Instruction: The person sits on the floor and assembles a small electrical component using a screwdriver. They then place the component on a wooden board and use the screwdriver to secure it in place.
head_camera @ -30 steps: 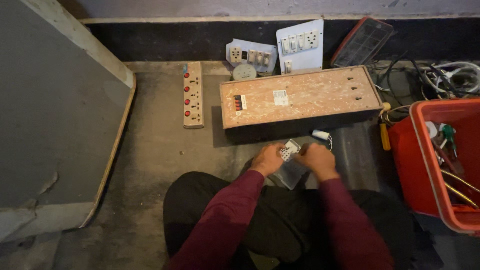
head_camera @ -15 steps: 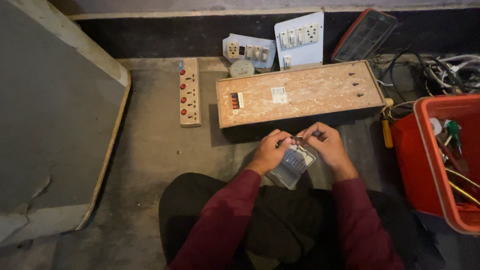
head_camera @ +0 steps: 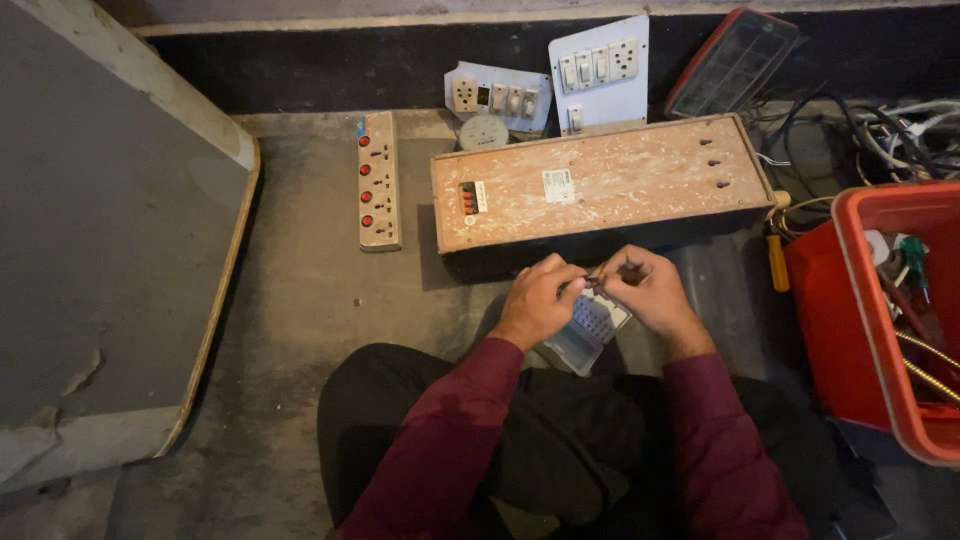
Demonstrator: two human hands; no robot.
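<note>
Head view, inspector A: The person sits cross-legged on the floor (head_camera: 300, 330). Left hand (head_camera: 540, 300) and right hand (head_camera: 650, 292) meet over the lap, fingertips pinched narrow on a small dark part (head_camera: 597, 281) between them. A clear plastic case (head_camera: 588, 332) with small compartments lies just under the hands, resting on the lap.

Inspector B: Is the grip sound?

Inspector A: Both hands are closed on the part, which is too small to identify. In my judgement it is best worked directly above the case, so anything that slips drops back in rather than onto the floor. A light pinch with elbows tucked should serve.

Inspector B: Surroundings?

Inspector A: A long wooden box (head_camera: 600, 185) lies just ahead of the hands. A power strip (head_camera: 379, 180) sits to its left, switch plates (head_camera: 598, 70) lean behind it, and a red crate (head_camera: 880, 310) of tools stands to the right.

Inspector B: Changes from the earlier frames?

Inspector A: A second ago the hands sat lower and flatter on the case. They have since risen slightly and closed together fingertip to fingertip. The box, strip and crate have not moved.
</note>
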